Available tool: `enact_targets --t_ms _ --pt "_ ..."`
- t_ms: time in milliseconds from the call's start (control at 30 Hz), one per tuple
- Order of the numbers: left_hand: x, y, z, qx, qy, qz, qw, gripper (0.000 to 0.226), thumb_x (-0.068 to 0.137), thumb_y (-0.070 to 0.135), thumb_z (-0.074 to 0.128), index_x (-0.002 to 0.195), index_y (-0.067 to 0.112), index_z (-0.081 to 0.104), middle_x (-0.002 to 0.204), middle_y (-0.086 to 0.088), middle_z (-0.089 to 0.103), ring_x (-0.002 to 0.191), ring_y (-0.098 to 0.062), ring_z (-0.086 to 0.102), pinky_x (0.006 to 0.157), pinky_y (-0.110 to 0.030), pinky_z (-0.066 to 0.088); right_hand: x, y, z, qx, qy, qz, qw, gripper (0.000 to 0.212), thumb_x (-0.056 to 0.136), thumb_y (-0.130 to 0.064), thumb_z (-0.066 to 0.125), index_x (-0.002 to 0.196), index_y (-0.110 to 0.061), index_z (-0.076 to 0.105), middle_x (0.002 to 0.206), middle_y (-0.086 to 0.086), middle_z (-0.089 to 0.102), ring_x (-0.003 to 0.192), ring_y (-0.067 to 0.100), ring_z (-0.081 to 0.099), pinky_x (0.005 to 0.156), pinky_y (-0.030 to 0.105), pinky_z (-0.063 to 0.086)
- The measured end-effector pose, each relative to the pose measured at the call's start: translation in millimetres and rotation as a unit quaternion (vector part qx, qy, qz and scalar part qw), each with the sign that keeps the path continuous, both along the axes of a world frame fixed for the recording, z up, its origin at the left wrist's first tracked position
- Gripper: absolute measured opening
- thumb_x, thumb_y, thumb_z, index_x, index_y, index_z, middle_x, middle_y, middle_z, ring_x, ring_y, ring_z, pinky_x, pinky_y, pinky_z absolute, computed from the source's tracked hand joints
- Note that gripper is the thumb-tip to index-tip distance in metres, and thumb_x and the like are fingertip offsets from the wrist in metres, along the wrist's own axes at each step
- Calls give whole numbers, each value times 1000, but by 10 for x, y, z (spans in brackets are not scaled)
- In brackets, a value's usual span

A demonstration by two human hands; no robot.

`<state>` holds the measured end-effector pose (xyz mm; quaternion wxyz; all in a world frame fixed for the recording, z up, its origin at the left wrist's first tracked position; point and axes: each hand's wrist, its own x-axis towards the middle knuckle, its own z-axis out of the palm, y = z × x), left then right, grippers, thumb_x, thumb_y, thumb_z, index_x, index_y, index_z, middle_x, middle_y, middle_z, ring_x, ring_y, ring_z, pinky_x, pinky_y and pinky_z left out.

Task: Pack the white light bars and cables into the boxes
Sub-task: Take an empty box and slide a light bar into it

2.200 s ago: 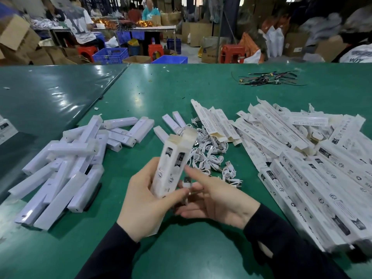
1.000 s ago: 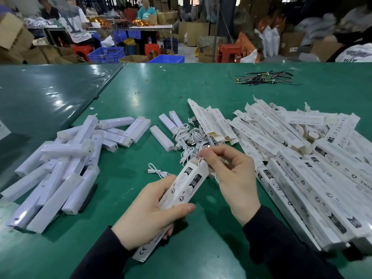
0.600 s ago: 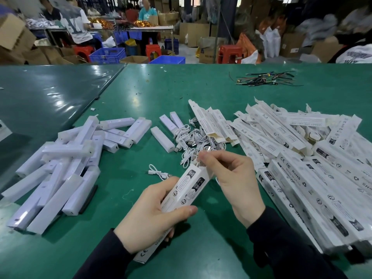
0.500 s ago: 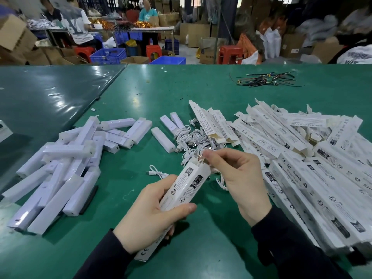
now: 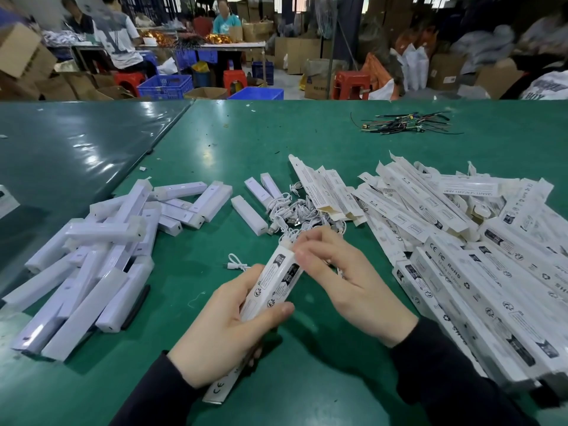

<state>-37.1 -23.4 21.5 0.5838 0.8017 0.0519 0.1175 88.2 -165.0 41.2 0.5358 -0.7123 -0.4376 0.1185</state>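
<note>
My left hand (image 5: pixel 221 330) grips a long white printed box (image 5: pixel 273 287), tilted with its open end up and to the right. My right hand (image 5: pixel 344 281) has its fingertips curled at that open end, pinching the flap or a cable there; which one is blurred. A pile of white light bars (image 5: pixel 92 256) lies to the left. Three loose light bars (image 5: pixel 249 215) and a tangle of white cables (image 5: pixel 295 215) sit behind my hands. One coiled cable (image 5: pixel 235 262) lies alone just left of the box.
A big heap of flat and filled white boxes (image 5: pixel 461 241) covers the right side of the green table (image 5: pixel 307 133). A bundle of dark wires (image 5: pixel 402 124) lies at the far right. People sit among cartons, crates and stools beyond the far edge.
The box went from upright to tilted away in my left hand. My right hand rose to its open end and has worked there since, shifting slightly down along the top.
</note>
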Motion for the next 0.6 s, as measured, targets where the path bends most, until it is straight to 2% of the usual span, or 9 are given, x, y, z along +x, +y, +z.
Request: enact_targets --t_ms 67,167,267,367,467,533,600 --pt "11 -27 10 -89 25 -10 996 28 83 36 61 110 34 61 73 -3 59 52 -18 51 43 -32 46 21 4 -21 28 19 -35 999 13 90 -33 62 101 -30 68 103 -14 65 104 8 59 91 21 44" --pt "3 -37 63 -209 38 -33 977 46 82 22 57 125 38 56 90 -11 69 63 -29 63 55 -41 56 59 7 -51 82 73 -93 990 15 86 -18 74 95 -27 67 98 -12 70 99 9 63 92 34 48" --pt "-18 -45 90 -222 5 -55 973 70 83 9 62 139 45 41 102 -17 70 75 -37 69 65 -44 59 82 12 -33 104 82 -96 987 8 84 -22 73 91 -27 74 100 -7 69 99 13 65 91 35 50" --pt "-12 -60 88 -227 -2 -69 971 81 79 2 70 134 54 43 96 -15 69 79 -37 68 68 -50 59 33 33 -26 109 121 -43 986 18 84 -28 65 91 -16 77 103 3 67 90 15 66 84 29 51" --pt "-6 -56 73 -211 10 -68 975 75 71 10 80 124 53 49 88 -16 68 74 -48 64 67 -69 52 15 29 -11 85 141 -32 986 13 79 -28 69 82 -18 76 99 -3 66 80 11 62 79 38 49" --pt "-7 -61 69 -216 14 -61 974 67 69 14 82 117 50 51 85 -20 66 70 -50 64 63 -73 48 23 17 5 76 164 -11 983 7 76 -25 71 77 -19 75 95 -2 65 78 12 62 75 33 51" --pt "-6 -75 68 -227 16 -50 972 60 68 16 82 111 47 53 84 -23 64 67 -49 66 58 -73 46 21 15 25 95 207 -3 974 7 75 -21 76 80 -17 72 91 2 68 76 15 65 71 28 55"
